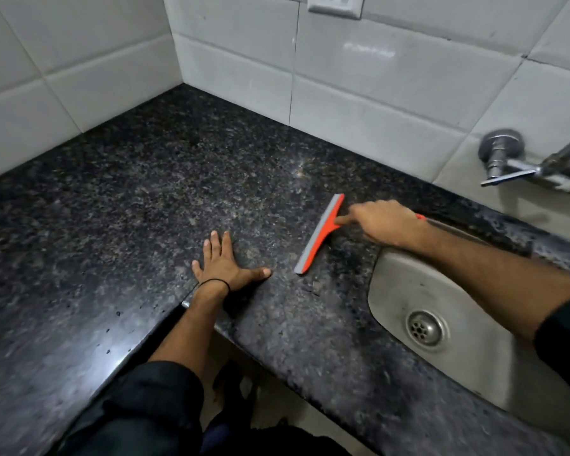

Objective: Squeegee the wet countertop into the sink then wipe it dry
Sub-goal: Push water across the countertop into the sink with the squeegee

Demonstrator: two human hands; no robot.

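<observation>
An orange squeegee point(320, 233) with a grey rubber blade rests blade-down on the dark speckled granite countertop point(165, 192), just left of the steel sink point(408, 291). My right hand point(382, 223) grips its handle, index finger stretched along the neck; the handle's orange end shows behind the wrist. My left hand point(222, 266) lies flat on the countertop near the front edge, fingers spread, a black band at the wrist. Small water drops sit on the countertop at the front left.
White tiled walls point(359, 93) meet in a corner behind the countertop. A chrome tap point(520, 162) juts from the wall above the sink. The sink's drain point(423, 327) is at the lower right. A wall socket point(336, 4) sits at the top.
</observation>
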